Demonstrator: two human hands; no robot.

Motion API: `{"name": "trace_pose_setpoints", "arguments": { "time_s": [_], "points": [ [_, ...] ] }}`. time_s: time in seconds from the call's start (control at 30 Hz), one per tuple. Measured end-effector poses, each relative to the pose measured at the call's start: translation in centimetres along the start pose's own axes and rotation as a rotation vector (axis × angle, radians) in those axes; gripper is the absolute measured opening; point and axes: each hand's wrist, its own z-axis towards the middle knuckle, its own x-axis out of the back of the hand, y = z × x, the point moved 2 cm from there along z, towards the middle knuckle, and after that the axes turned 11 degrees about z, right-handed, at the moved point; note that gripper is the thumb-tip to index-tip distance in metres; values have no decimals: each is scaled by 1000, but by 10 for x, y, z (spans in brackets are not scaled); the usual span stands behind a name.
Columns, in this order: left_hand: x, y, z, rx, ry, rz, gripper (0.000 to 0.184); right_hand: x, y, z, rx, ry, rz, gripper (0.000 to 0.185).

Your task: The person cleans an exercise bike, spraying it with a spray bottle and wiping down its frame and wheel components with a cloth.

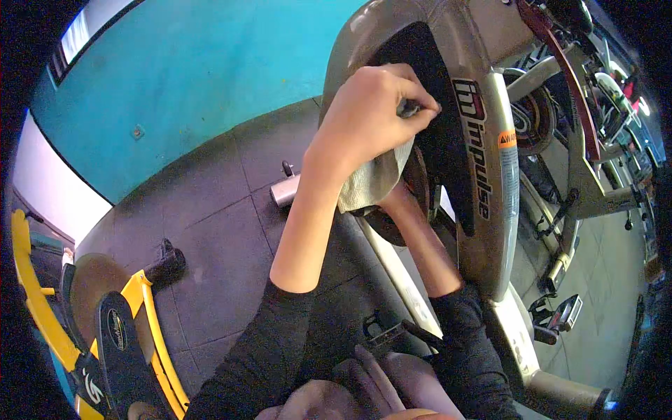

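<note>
A light grey cloth [374, 180] hangs in loose folds beside the bronze-coloured frame [498, 245] of an exercise machine, just below the left hand [378, 108]. The left hand is bent at the wrist, its thumb and forefinger pressed together at the tips in front of the frame's black panel [448, 150]; whether anything small is pinched there cannot be told. The right hand [394, 198] reaches up from below and is mostly hidden behind the cloth, so its finger position cannot be told.

"Impulse" lettering runs down the panel, and an orange warning label [507, 139] sits on the frame to its right. Further out, a yellow machine [159, 336] stands at lower left on dark floor tiles [217, 280], with a teal wall [203, 77] beyond.
</note>
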Motion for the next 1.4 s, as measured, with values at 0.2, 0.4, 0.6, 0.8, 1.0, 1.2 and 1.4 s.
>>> {"name": "trace_pose_setpoints", "arguments": {
  "time_s": [0.2,0.4,0.6,0.8,1.0,1.2,1.4],
  "points": [
    [0,8,0,-26,-158,-4,11,0,-14,-8,-251,11,167,55],
    [-1,7,-1,-21,7,65,11,0,-4,-8,-133,58,166,57],
    [1,19,-2,17,-141,156,12,3,-1,-8,-86,123,229,61],
    [1,16,-2,22,-35,170,11,2,-1,-5,-67,139,274,64],
    [-2,11,-2,64,-19,64,12,4,2,-4,-48,173,331,67],
    [-1,12,-4,35,-172,156,12,4,2,-9,-50,187,389,71],
    [1,-2,0,32,126,163,10,-1,4,3,-7,208,489,74]
  ]
}}
